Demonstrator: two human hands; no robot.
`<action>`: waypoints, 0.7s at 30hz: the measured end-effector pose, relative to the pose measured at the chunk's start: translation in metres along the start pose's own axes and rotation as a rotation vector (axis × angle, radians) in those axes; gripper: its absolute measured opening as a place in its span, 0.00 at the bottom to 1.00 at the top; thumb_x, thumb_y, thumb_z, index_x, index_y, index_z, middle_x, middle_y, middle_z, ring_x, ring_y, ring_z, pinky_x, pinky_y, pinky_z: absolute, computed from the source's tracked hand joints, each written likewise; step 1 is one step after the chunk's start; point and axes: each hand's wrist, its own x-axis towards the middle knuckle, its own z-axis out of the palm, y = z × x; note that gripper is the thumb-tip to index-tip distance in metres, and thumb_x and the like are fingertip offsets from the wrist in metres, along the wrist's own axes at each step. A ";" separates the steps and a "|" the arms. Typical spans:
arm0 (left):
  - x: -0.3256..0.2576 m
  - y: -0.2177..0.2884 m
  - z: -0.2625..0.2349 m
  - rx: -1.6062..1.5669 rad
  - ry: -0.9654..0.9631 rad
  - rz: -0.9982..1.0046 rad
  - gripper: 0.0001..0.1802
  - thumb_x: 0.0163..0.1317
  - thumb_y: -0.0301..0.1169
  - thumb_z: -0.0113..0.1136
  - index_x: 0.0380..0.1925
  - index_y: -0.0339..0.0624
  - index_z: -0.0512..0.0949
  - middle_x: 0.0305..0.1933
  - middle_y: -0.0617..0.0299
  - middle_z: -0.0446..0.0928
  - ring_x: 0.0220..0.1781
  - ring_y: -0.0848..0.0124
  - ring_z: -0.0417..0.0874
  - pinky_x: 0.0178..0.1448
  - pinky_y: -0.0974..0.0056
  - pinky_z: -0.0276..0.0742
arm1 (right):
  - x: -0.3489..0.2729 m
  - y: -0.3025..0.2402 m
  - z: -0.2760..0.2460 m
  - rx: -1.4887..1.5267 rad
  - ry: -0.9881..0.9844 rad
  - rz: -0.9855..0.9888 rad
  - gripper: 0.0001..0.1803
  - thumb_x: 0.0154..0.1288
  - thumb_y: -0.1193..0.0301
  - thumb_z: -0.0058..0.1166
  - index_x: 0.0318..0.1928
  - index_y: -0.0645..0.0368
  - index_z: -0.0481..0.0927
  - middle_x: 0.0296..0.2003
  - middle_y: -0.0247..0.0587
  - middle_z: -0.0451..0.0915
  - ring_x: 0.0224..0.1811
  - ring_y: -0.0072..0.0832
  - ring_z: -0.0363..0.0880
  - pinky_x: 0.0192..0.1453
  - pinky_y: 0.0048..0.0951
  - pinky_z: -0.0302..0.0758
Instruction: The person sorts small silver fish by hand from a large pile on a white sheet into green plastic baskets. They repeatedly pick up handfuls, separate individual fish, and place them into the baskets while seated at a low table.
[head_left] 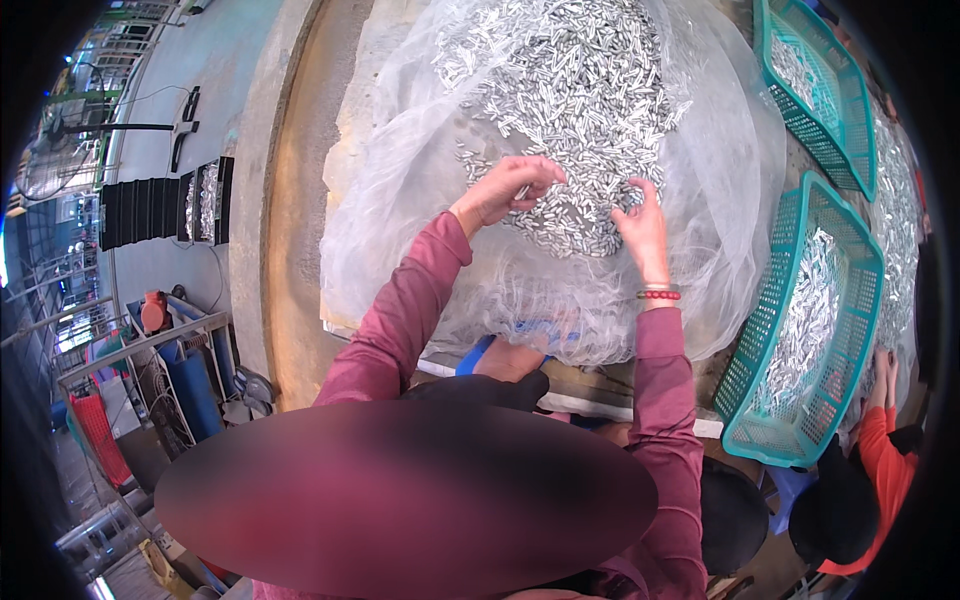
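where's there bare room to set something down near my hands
The tan strip between concrete ledge and white netting looks bare; so does the netting left of the silvery pile. Crowded: between left hand and right hand, where silvery pieces lie.

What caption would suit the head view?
Left hand and right hand over small silvery pieces amid sheer white netting, with teal baskets to the right.
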 end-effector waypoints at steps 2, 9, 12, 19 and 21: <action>0.003 -0.021 0.004 0.466 0.070 0.064 0.08 0.54 0.31 0.60 0.34 0.44 0.82 0.21 0.71 0.72 0.22 0.75 0.71 0.24 0.71 0.66 | -0.010 -0.003 -0.001 -0.358 -0.070 -0.112 0.13 0.55 0.71 0.56 0.43 0.55 0.79 0.22 0.42 0.79 0.27 0.40 0.79 0.34 0.38 0.73; -0.004 -0.092 0.018 1.544 0.259 0.280 0.10 0.55 0.32 0.59 0.37 0.45 0.80 0.33 0.55 0.77 0.37 0.55 0.81 0.40 0.54 0.77 | -0.023 -0.006 0.017 -0.502 -0.001 -0.274 0.15 0.57 0.74 0.51 0.46 0.54 0.79 0.26 0.51 0.80 0.32 0.48 0.80 0.36 0.46 0.74; -0.002 -0.096 0.024 1.556 0.318 0.362 0.12 0.55 0.32 0.59 0.41 0.45 0.79 0.36 0.56 0.77 0.38 0.57 0.81 0.40 0.55 0.77 | -0.026 -0.006 0.025 -0.529 -0.011 -0.304 0.14 0.56 0.76 0.49 0.44 0.55 0.80 0.25 0.52 0.80 0.30 0.48 0.80 0.33 0.47 0.73; 0.005 -0.083 0.018 1.506 0.355 0.399 0.13 0.56 0.33 0.59 0.42 0.44 0.77 0.34 0.57 0.75 0.40 0.59 0.80 0.41 0.57 0.77 | -0.033 -0.005 0.022 -0.399 -0.288 -0.355 0.19 0.55 0.75 0.51 0.49 0.47 0.81 0.27 0.48 0.81 0.32 0.44 0.80 0.37 0.42 0.75; 0.006 -0.083 0.017 1.587 0.295 0.357 0.13 0.57 0.34 0.59 0.42 0.45 0.77 0.35 0.57 0.75 0.40 0.59 0.80 0.41 0.57 0.77 | -0.029 -0.006 0.012 -0.315 -0.243 -0.196 0.16 0.58 0.72 0.52 0.47 0.46 0.82 0.27 0.46 0.81 0.34 0.43 0.80 0.39 0.40 0.75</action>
